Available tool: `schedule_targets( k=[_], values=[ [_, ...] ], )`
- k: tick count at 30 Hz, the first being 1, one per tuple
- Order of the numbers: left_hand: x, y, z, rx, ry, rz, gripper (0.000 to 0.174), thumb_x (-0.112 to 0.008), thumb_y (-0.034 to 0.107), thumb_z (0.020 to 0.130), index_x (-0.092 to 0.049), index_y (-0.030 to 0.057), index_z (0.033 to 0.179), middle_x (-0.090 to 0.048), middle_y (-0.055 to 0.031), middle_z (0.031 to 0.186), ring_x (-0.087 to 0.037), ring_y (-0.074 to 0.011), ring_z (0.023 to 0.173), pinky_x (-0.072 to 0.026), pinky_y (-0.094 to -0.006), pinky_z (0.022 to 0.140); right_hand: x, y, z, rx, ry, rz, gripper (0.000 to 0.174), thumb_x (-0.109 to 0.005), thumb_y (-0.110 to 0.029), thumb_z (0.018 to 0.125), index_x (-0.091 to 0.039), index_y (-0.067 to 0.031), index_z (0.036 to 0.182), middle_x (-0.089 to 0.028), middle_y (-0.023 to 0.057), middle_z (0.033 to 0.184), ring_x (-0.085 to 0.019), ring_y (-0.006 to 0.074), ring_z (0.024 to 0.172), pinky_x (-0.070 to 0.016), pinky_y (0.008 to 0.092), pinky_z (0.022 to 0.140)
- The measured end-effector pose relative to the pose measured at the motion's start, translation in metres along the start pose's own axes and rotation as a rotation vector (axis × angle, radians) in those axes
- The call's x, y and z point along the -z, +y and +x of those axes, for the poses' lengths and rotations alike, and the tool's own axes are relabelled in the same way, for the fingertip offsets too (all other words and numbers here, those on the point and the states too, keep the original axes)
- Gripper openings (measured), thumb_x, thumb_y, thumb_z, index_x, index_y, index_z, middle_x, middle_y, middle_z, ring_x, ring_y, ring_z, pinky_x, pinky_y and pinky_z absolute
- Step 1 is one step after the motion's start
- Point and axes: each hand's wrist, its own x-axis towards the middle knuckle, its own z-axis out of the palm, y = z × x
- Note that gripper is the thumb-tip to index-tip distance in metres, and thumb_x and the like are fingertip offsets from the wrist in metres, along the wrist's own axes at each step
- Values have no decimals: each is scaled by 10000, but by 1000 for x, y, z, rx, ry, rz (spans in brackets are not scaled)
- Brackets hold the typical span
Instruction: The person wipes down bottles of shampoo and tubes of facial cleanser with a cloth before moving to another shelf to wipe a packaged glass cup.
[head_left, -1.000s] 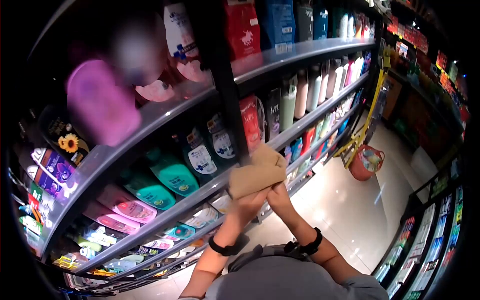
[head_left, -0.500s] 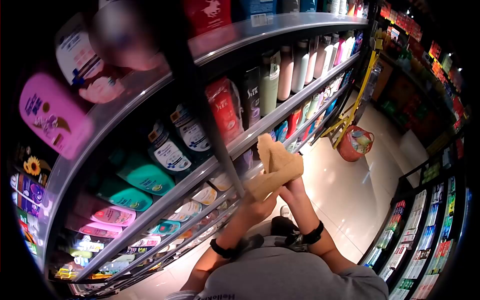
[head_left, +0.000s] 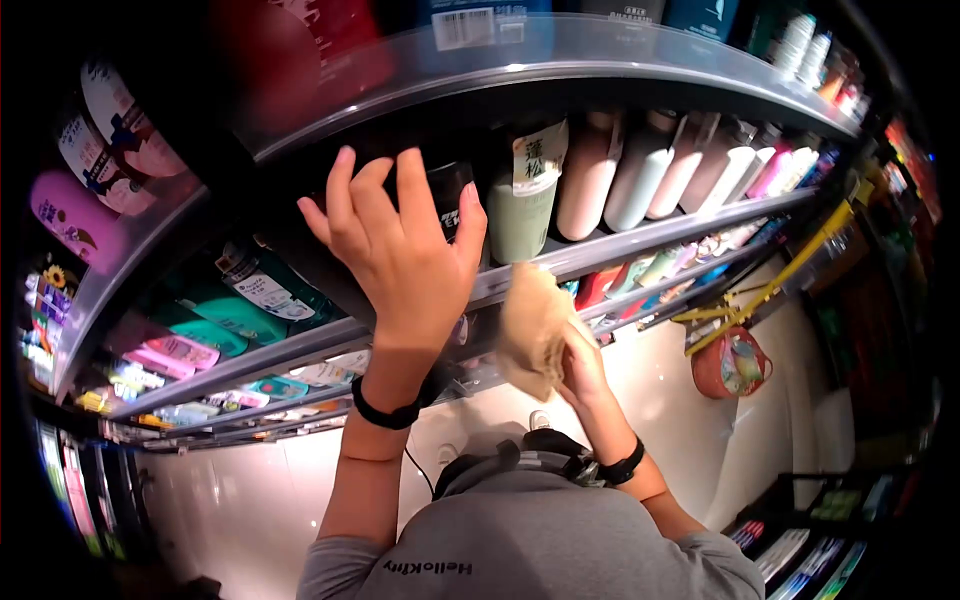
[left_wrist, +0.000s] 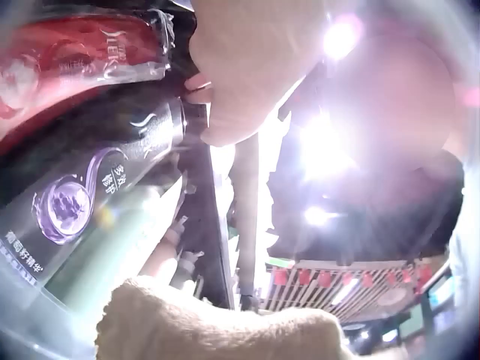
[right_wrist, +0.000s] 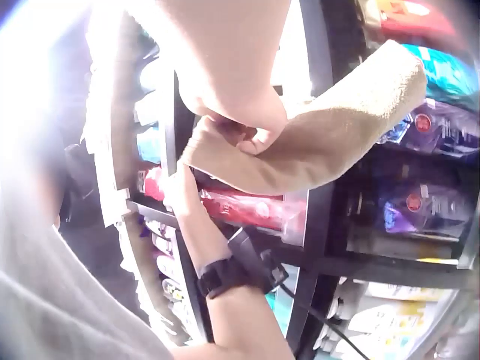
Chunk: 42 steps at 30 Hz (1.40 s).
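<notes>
My left hand [head_left: 400, 255] reaches up to the middle shelf with fingers spread, holding nothing. Its thumb overlaps a black package [head_left: 450, 195] in the head view. That package [left_wrist: 97, 180] shows a purple swirl in the left wrist view, below a red plastic-wrapped pack [left_wrist: 82, 60]. Lower and to the right, my right hand [head_left: 583, 365] grips a folded tan cloth [head_left: 530, 330] by its edge. The cloth [right_wrist: 337, 127] trails from the curled fingers of the right hand [right_wrist: 232, 75] in the right wrist view. A pale green bottle [head_left: 522, 220] stands just above the cloth.
Pink and grey bottles [head_left: 640, 175] line the shelf to the right. A clear shelf lip [head_left: 480, 80] runs overhead, with packs above it. Teal bottles [head_left: 235, 320] lie at left. A yellow folding frame [head_left: 790, 265] and a red basket [head_left: 715, 375] stand on the floor.
My left hand has let go of the cloth and moved up and left to the shelf. The right hand keeps the cloth. The view has turned and come closer to the shelf.
</notes>
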Motion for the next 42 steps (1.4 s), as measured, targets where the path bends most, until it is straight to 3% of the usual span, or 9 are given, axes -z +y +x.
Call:
schedule_targets(
  k=[2, 5, 9, 14, 20, 24, 27, 30, 42],
  values=[
    [-6, 12, -4, 56, 1, 83, 407, -644, 291, 696, -558, 41, 1006, -438, -161, 1097, -302, -332, 1138, -210, -570, 963, 10, 8, 22, -148, -365, 477, 541, -451, -292, 896, -246, -92, 1355, -433, 47, 1255, -415, 177, 1148, -342, 362, 957],
    [-21, 19, -27, 143, 60, -7, 442, -627, 291, 709, -543, 46, 1067, -401, -181, 1147, -305, -344, 1129, -206, -530, 978, -16, 16, 48, -311, -396, 723, 540, -391, -371, 908, -244, -100, 1351, -410, 81, 1293, -418, 222, 1151, -366, 394, 932],
    [-24, -23, -168, -112, 2, -101, 402, -586, 256, 715, -560, 62, 1066, -414, -136, 1103, -404, -316, 1004, -353, -452, 855, 43, 15, 78, -141, -565, 69, 345, -483, -226, 886, -493, 73, 1058, -500, 200, 1144, -510, 243, 1051, -413, 366, 908],
    [-22, -22, -259, 271, -572, -538, 207, -575, 132, 734, -563, 28, 912, -528, -139, 936, -502, -328, 857, -401, -414, 758, 109, 33, 49, -444, -573, -666, 263, -487, -190, 887, -578, 33, 994, -611, 92, 939, -575, 152, 912, -433, 279, 839],
    [-21, -34, -420, 681, -879, -627, 193, -563, 148, 761, -562, 36, 918, -563, -141, 885, -539, -336, 837, -439, -394, 733, 231, 157, -14, -829, -222, -845, 231, -478, -207, 880, -600, -25, 954, -613, 26, 871, -559, 101, 811, -432, 246, 788],
    [8, -39, -525, 836, -1071, -657, 191, -553, 172, 768, -568, 43, 909, -568, -146, 901, -543, -334, 849, -442, -404, 747, 294, 224, -48, -1147, -255, -1162, 239, -489, -230, 858, -615, -61, 972, -620, 28, 837, -574, 114, 770, -456, 259, 715],
    [27, -35, -580, 982, -1301, -556, 203, -533, 191, 781, -559, 47, 921, -564, -156, 908, -546, -331, 863, -438, -409, 765, 368, 275, -68, -984, -627, -1667, 240, -520, -240, 828, -638, -50, 915, -635, 64, 766, -601, 150, 714, -480, 280, 675],
    [25, -27, -642, 1019, -1434, -495, 239, -517, 215, 793, -543, 46, 960, -557, -153, 930, -544, -322, 880, -440, -411, 770, 395, 325, -72, -939, -644, -1683, 239, -544, -251, 799, -638, -63, 914, -643, 90, 787, -614, 201, 731, -483, 307, 695],
    [-119, 49, -849, 1320, -1131, -498, 432, -546, 246, 783, -487, 34, 1154, -553, -181, 1024, -530, -353, 941, -436, -427, 814, 537, 520, -1, -662, -900, -1976, 374, -595, -248, 723, -552, -114, 1069, -530, 181, 1068, -531, 332, 965, -436, 400, 843]
  ],
)
